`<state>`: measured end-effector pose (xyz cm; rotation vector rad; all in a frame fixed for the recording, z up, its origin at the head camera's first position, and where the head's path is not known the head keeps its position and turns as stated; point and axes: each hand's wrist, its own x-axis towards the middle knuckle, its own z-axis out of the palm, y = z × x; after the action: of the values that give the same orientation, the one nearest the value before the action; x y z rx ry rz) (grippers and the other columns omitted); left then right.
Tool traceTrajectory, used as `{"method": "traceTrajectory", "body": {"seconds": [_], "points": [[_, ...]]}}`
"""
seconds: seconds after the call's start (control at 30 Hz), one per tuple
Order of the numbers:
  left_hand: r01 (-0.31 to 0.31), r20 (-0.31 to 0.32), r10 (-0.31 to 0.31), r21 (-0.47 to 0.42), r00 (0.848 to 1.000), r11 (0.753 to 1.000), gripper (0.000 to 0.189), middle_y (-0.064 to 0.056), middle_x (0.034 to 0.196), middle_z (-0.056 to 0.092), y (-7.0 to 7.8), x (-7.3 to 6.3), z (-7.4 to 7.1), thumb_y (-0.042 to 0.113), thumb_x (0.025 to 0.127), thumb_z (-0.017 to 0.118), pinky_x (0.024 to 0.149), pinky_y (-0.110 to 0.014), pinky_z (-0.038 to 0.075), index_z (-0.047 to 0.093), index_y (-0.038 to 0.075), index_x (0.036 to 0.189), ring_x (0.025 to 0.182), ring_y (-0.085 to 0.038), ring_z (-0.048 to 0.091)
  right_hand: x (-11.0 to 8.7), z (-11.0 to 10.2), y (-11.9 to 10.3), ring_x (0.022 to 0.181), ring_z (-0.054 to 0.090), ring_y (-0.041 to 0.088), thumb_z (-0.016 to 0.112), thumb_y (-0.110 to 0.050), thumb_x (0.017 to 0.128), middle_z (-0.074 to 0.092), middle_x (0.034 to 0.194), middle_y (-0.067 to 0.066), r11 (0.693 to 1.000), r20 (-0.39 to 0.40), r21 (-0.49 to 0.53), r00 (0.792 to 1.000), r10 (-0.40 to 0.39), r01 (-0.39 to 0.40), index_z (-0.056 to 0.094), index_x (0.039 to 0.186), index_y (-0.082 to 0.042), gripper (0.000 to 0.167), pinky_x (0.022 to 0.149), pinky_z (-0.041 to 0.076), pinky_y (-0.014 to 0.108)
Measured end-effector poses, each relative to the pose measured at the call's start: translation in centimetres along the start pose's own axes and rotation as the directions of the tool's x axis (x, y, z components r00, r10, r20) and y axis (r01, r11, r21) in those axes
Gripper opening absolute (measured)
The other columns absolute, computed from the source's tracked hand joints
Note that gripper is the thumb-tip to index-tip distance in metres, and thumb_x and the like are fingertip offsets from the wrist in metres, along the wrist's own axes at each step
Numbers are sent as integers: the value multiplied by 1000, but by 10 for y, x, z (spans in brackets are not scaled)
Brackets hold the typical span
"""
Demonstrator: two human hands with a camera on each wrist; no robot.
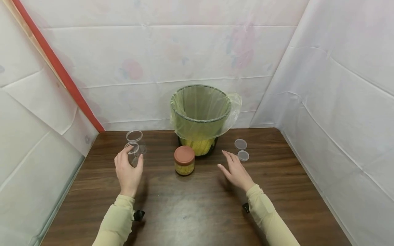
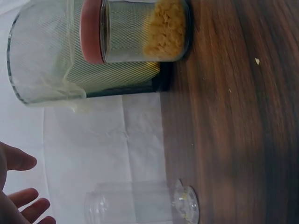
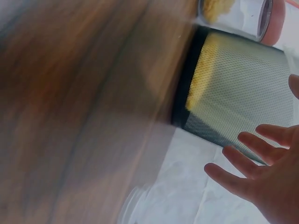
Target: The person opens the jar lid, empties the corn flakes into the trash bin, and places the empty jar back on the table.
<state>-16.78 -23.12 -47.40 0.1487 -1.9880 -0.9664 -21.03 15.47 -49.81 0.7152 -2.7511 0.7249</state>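
Over the left side of the table, my left hand (image 1: 127, 172) hovers with thumb and fingers spread, holding nothing. In the head view it overlaps the near clear plastic jar (image 1: 132, 147); the left wrist view has the fingers (image 2: 21, 159) apart from a clear jar (image 2: 135, 203). A second clear jar (image 1: 134, 135) stands just behind, its top uncovered. On the right, my right hand (image 1: 236, 174) is empty, fingers extended, near two clear round discs like lids (image 1: 243, 155). Between the hands stands a glass jar (image 1: 184, 167) with a brownish-pink lid (image 1: 184, 155), partly filled with yellow pieces.
A mesh waste bin (image 1: 200, 136) lined with a thin yellowish bag (image 1: 235, 106) stands behind the glass jar, yellow at its bottom. White sheeting (image 1: 172, 51) walls the back and sides of the brown wooden table (image 1: 184, 212). A small crumb (image 2: 257, 61) lies on it.
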Motion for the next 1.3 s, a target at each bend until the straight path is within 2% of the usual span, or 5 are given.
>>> {"method": "traceTrajectory", "body": {"seconds": [0.23,0.43,0.87,1.07,1.3], "points": [[-12,39,12,-9,999,1000,41,-20,110,61,13,-2,4,4,74,73,89,-48,36,61,-1,113,105,-39,48,16,5,-15,129,40,30,50,-41,96,44,140,13,998,4,17,998,-58,58,36,144,-7,61,105,38,46],[11,105,-11,-3,994,1000,43,-20,113,60,22,-7,8,8,76,74,89,-48,36,60,-1,116,106,-39,48,27,9,-28,129,41,30,53,-39,96,44,140,14,994,5,37,994,-105,105,39,142,-4,60,104,39,45],[56,220,-62,30,974,998,48,-23,118,57,26,-18,15,9,78,74,90,-48,35,55,-2,122,108,-40,45,44,19,-54,128,42,27,51,-43,96,46,138,13,985,58,33,983,-173,171,40,141,-5,61,104,40,42],[72,240,-81,44,967,996,48,-23,117,57,26,-22,17,10,78,74,90,-48,36,56,-2,121,108,-40,45,52,25,-64,129,42,26,50,-44,96,45,139,11,981,75,36,978,-193,191,40,142,-6,61,105,39,41],[61,231,-70,44,971,997,48,-22,116,57,26,-24,18,10,77,75,90,-47,35,57,-1,120,106,-39,46,59,35,-74,129,43,25,49,-47,95,44,141,9,976,80,33,973,-215,213,36,145,-10,63,105,40,41]]}}
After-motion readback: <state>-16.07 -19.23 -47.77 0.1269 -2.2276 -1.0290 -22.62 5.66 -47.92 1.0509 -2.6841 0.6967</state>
